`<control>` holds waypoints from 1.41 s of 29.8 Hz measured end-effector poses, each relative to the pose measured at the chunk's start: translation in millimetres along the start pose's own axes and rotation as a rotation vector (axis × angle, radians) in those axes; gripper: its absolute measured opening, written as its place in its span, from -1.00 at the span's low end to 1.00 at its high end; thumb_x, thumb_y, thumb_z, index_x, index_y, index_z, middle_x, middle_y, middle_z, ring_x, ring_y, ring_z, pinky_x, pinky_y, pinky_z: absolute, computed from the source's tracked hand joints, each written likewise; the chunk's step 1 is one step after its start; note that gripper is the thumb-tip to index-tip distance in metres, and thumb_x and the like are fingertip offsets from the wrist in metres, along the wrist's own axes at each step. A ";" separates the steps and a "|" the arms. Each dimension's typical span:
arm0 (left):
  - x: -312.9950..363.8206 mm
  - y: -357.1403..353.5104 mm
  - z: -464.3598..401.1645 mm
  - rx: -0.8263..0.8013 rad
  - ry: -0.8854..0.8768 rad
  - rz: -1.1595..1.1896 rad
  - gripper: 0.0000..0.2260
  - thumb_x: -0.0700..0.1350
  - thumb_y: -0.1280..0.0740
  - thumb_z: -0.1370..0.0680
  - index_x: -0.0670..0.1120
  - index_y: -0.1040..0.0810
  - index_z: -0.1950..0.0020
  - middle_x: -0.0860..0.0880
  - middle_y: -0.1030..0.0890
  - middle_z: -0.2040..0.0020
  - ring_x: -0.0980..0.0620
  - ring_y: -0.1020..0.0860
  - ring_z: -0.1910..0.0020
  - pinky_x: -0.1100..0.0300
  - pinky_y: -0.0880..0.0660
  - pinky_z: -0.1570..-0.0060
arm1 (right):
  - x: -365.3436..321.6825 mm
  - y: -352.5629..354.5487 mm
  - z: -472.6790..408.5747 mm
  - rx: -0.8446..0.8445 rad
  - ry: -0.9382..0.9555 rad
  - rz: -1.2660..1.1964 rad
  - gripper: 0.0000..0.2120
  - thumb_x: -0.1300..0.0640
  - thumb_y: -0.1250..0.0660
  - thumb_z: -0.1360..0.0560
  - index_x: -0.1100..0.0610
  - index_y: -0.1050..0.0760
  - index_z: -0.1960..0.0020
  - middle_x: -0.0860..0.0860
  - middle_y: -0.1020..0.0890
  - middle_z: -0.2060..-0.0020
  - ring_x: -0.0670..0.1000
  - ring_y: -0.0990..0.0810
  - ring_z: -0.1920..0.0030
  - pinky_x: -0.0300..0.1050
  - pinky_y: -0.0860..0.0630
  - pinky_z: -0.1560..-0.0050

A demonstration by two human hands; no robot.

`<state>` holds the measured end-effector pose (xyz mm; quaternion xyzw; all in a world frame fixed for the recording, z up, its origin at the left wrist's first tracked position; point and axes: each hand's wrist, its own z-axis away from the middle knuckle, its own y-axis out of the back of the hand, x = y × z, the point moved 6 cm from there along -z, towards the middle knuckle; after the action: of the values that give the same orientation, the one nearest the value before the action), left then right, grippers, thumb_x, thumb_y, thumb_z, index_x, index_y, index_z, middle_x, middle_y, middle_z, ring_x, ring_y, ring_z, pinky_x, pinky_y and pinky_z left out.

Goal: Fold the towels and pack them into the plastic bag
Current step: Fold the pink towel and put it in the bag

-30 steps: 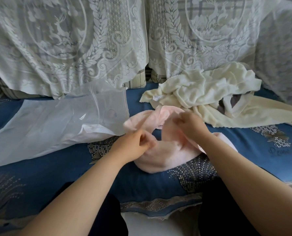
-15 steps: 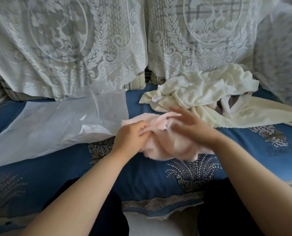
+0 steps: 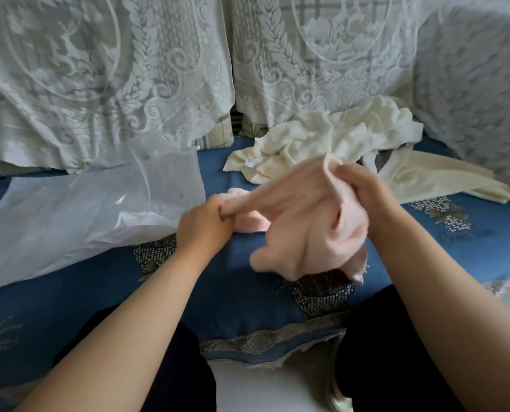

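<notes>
Towels first: the pink towel (image 3: 304,221) is up off the seat, stretched between both hands around the middle of the shot. The person's left hand (image 3: 203,224) is closed into a fist-like pinch on one end of it, at about 9 o'clock from the towel's bulk. The right hand (image 3: 363,191) is curled shut around the other end, up at roughly 2 o'clock, with that corner of pink cloth poking out above the knuckles. Between the two grips the fabric runs in a taut-ish diagonal, and the rest sags down in loose folds toward 6 o'clock, hanging above the blue cushion (image 3: 242,292). A small bit of pink seems to trail behind the left hand; can't tell if it's touching the seat.

Moving outward, the plastic bag (image 3: 84,209) lies flat and crumpled at 9 o'clock, just beside the left hand, its mouth edge facing the towel. At 1 o'clock, behind the right hand, the cream towel (image 3: 337,135) sits in an unfolded heap with something dark grey tucked in its folds, one flap spreading off toward 3 o'clock. Lace covers (image 3: 105,69) drape over the backrest across the whole 12 o'clock side. Dark trousers show at the bottom edge.
</notes>
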<state>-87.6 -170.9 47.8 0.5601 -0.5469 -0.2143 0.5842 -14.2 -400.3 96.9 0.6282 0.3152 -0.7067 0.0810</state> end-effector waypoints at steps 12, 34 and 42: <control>-16.4 43.0 -2.8 0.183 0.097 -0.050 -0.88 -0.10 -0.22 -0.56 -0.13 -0.41 -0.02 -0.06 -0.50 0.17 -0.13 -0.45 0.22 0.06 -0.39 0.23 | -10.0 79.8 -22.5 0.758 0.246 0.250 -0.71 0.17 -0.26 -0.52 0.07 -0.32 0.36 -0.04 -0.39 0.42 -0.15 -0.36 0.42 -0.23 -0.36 0.39; 29.5 -8.1 20.1 -0.361 -0.097 0.957 -0.55 -0.40 -0.29 -0.51 0.08 -0.52 -0.24 0.11 -0.58 -0.17 0.16 -0.55 -0.15 0.25 -0.48 -0.17 | 94.8 -46.6 14.6 0.441 -0.001 0.325 -0.75 -0.04 -0.29 -0.54 0.13 -0.58 0.13 -0.08 -0.64 0.34 -0.20 -0.55 0.34 -0.32 -0.49 0.30; 44.8 14.0 28.8 0.119 -0.519 0.393 -0.82 -0.07 -0.36 -0.48 0.05 -0.54 -0.08 0.06 -0.38 -0.25 0.20 -0.47 0.12 0.25 -0.46 0.21 | 89.6 -48.5 6.2 0.325 -0.006 0.398 -0.74 0.01 -0.25 -0.58 0.17 -0.55 0.12 0.05 -0.62 0.28 -0.05 -0.53 0.24 -0.08 -0.46 0.18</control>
<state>-104.2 -217.7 71.5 0.4037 -0.7867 -0.2005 0.4218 -61.8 -340.1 29.4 0.6806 0.0672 -0.7201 0.1175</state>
